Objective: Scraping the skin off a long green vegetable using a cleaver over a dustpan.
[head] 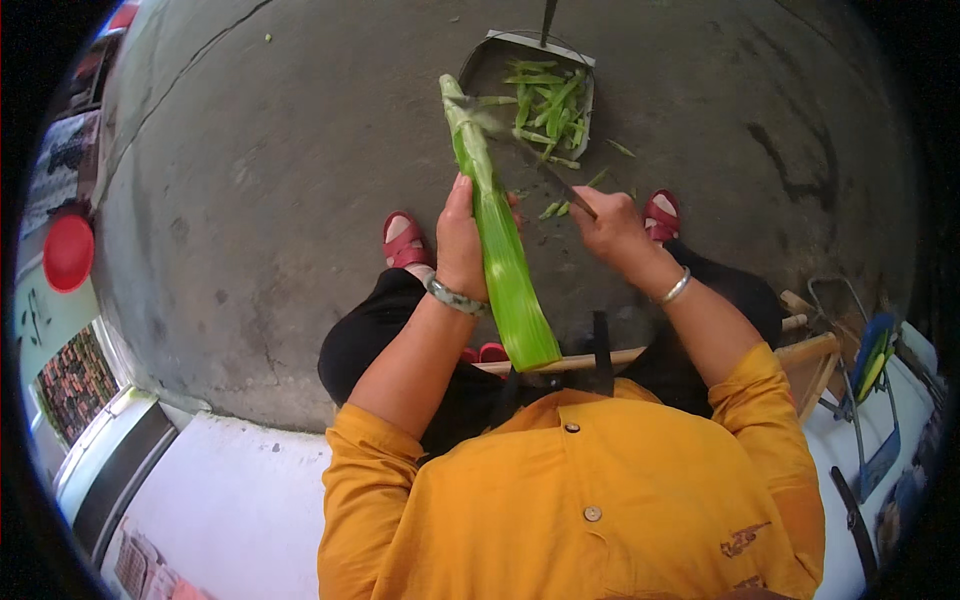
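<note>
My left hand (460, 244) is wrapped around a long green vegetable stalk (517, 285). Its narrow, paler end points away from me and its wide, bright green end points toward my lap. In my right hand (611, 225) is a knife (564, 187), gripped by the handle. The blade is blurred and reaches toward the pale upper part of the stalk; whether it touches is unclear. Beyond both hands, a dustpan (589, 112) lies on the floor with green peel strips (551, 105) in it. A few more strips (596, 178) are scattered on the concrete nearer me.
My feet in red sandals (405, 241) stand either side on the concrete floor (285, 165). The dustpan's upright handle (550, 19) rises at the far side. A red basin (68, 253) is at far left. At right are a wooden frame (814, 360) and a metal-framed item (855, 405).
</note>
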{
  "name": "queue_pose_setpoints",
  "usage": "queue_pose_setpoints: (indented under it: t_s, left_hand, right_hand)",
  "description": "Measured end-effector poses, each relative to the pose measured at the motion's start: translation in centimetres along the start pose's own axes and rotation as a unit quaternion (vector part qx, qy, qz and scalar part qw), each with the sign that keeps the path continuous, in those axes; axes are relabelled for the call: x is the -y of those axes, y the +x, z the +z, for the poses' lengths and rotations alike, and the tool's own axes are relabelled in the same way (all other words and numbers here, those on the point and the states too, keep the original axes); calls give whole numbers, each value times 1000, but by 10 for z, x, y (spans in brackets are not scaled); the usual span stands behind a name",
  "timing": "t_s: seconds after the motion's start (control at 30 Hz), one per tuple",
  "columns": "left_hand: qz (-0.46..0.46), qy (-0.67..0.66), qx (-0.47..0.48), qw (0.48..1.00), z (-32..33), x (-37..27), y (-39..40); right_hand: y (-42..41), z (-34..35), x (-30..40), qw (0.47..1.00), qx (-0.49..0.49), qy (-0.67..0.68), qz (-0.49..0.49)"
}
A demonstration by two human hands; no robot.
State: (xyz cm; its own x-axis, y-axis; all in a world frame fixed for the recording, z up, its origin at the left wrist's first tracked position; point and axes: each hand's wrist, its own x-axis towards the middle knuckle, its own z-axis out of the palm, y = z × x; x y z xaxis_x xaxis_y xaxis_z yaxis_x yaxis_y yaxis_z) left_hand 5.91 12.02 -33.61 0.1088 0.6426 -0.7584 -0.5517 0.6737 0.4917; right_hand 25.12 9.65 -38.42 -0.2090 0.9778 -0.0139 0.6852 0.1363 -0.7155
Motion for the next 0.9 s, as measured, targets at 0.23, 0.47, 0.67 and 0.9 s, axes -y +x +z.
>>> queue_pose_setpoints:
  t_s: [0.23,0.47,0.67,0.9]
  left_hand:
    - [68,67,-1,995,-11,-10,14]
    - [138,177,55,973,-9,-5,9]
    - [183,132,92,970,-18,10,10]
    - [116,-26,100,988,-28,22,27]
  right_hand:
    - [-1,-32,59,963,-9,-34,-268]
    - [-3,-31,52,959,-24,-67,-275]
    - [0,-23,44,966,-52,-83,-238]
    - [4,-16,40,967,-55,-90,-231]
